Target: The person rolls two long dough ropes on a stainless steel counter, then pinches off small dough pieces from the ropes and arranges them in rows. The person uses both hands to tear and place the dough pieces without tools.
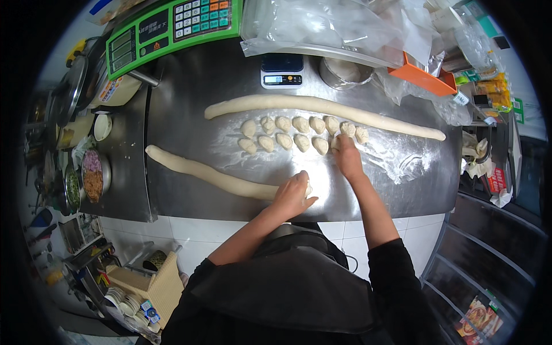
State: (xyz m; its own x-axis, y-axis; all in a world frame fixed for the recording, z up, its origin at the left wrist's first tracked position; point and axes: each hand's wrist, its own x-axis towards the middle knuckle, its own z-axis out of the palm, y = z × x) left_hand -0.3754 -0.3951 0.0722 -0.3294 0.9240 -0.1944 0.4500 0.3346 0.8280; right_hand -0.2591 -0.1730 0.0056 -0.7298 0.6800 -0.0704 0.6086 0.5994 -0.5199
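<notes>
Left hand clenched around end of near dough rope. Right hand fingers pinched on dough piece, set beside 2 rows of pieces. Risks judged: uneven pinches; pieces touching fingertips stuck together; far dough rope drying.

Counted on steel table: two long dough ropes – thirteen small cut dough pieces in two rows – two scales – two hands at work

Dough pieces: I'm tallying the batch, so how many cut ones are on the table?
12 dough pieces: seven in the back row, five in front. The right hand may hide another.
</notes>
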